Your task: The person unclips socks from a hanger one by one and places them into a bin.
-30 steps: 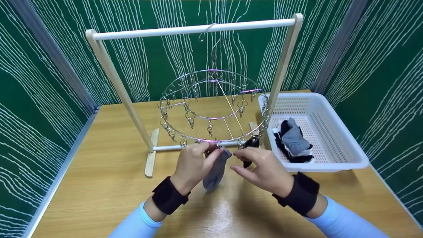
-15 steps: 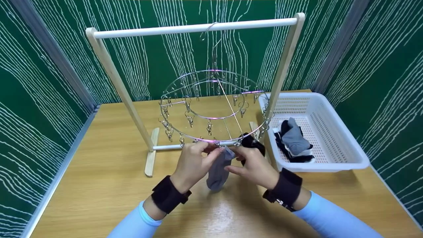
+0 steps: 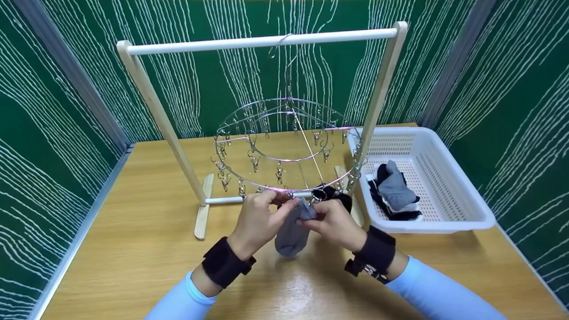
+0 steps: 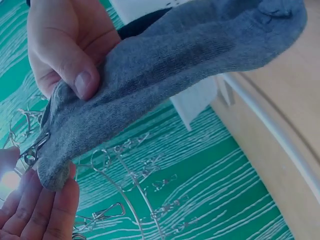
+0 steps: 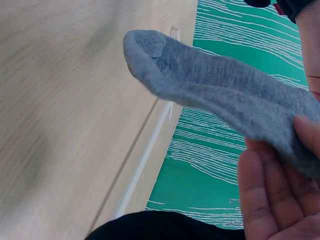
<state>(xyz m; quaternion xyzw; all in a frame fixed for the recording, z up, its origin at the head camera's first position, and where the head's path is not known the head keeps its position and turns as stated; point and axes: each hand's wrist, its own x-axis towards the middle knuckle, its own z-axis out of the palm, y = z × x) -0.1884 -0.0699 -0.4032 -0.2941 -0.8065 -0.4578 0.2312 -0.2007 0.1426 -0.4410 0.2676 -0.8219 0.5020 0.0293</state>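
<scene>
A grey sock [image 3: 291, 238] hangs toe down at the front of a round metal clip hanger [image 3: 306, 158]. My left hand [image 3: 262, 215] pinches a metal clip [image 4: 32, 151] at the sock's cuff, thumb on the clip's end and fingers behind the cuff. On the other side of the cuff my right hand [image 3: 340, 224] pinches the fabric, its thumb pressed on the sock in the left wrist view. The right wrist view shows the sock [image 5: 210, 82] stretching from these fingers to its rounded toe.
A black sock [image 3: 344, 202] hangs behind my right hand. The hanger hooks on the white bar [image 3: 213, 43] of a wooden-sided rack. To the right, a white basket [image 3: 458, 178] holds grey, black and white socks [image 3: 395, 191] on the wooden table [image 3: 146, 249].
My right hand has moved left, from open beside the sock to pinching its cuff. The hanger has turned slightly, and the black sock has shifted. My left hand stays at the clip.
</scene>
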